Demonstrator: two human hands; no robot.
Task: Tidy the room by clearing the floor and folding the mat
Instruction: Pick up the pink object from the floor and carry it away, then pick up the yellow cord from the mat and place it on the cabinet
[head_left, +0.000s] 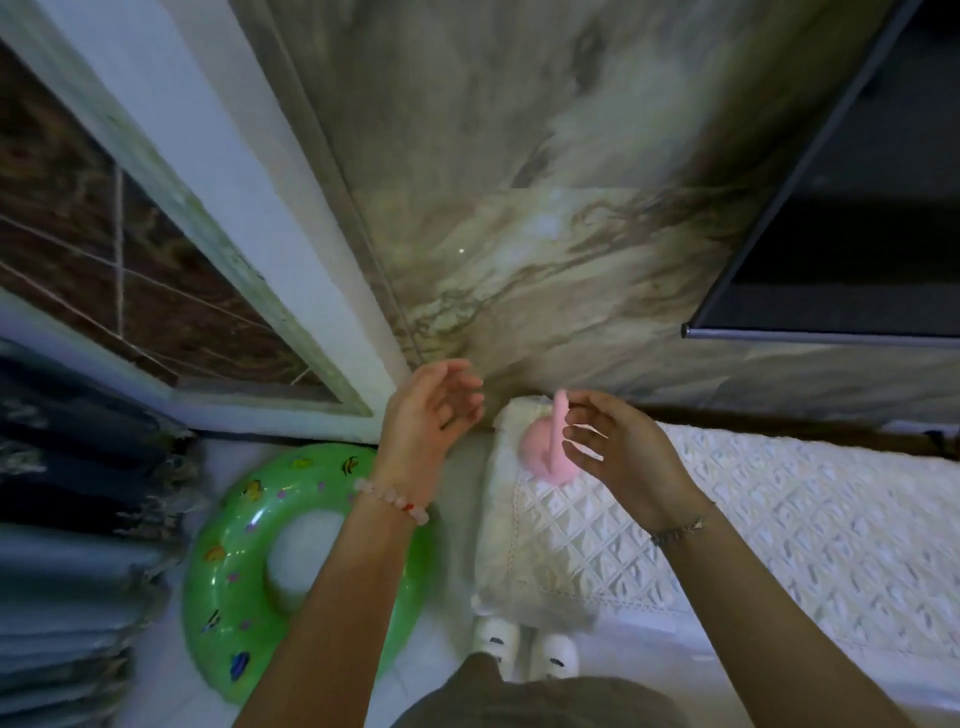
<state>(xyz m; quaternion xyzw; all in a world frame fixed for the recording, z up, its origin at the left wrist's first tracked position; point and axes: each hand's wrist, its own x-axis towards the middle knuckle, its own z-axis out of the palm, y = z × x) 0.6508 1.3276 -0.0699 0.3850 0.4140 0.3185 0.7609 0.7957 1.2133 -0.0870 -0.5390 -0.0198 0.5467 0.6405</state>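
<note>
Nearest: white shoes, and at left a green inflatable swim ring lying on the floor. Middle: white quilted cloth, with a pink round soft toy at its far corner. Left hand: grip open, empty. Right hand: fingertips beside the toy's long strip; blur hides whether the grip holds it. Far: marbled wall.

a single wide-angle head camera looks forward and steeply down from the person's own height, close above the left hand and right hand, with the marble wall far ahead and the shoes nearest.
</note>
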